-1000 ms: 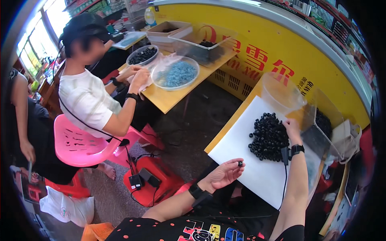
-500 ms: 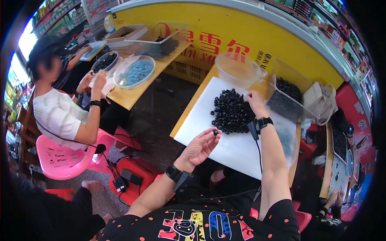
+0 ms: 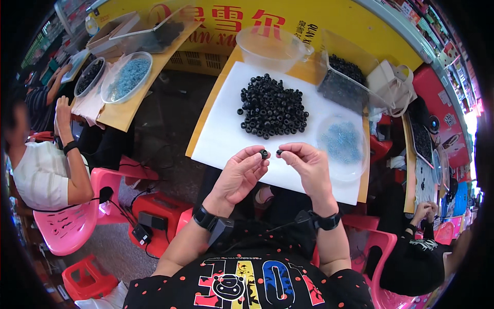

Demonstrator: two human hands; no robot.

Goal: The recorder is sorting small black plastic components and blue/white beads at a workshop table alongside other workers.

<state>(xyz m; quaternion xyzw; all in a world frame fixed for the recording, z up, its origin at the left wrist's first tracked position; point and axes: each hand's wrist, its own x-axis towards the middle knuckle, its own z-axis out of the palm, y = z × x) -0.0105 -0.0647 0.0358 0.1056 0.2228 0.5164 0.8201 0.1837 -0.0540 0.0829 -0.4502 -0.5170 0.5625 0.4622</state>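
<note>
My left hand (image 3: 241, 174) pinches a small black round piece (image 3: 264, 154) between thumb and fingertips; a light spot shows at its centre. A second black round piece (image 3: 279, 152) sits in the fingertips of my right hand (image 3: 310, 169), a short gap from the first. Both hands hover over the near edge of a white board (image 3: 218, 129). Beyond them lies a heap of black round pieces (image 3: 272, 108), several with holes showing. On the right of the board stands a clear round tray (image 3: 363, 164) with pale blue small pieces (image 3: 340, 142) in it.
At the table's far side stand a clear basin (image 3: 267, 54), a clear bin (image 3: 342, 95) of black pieces and a white bag (image 3: 389, 82). A person (image 3: 46, 170) sits left at another table (image 3: 123, 113). Another person (image 3: 414, 265) sits right. A red stool (image 3: 164, 206) holds black boxes.
My right hand has come back from the black heap with a piece and now meets my left hand near the board's front edge. The view has shifted to the right.
</note>
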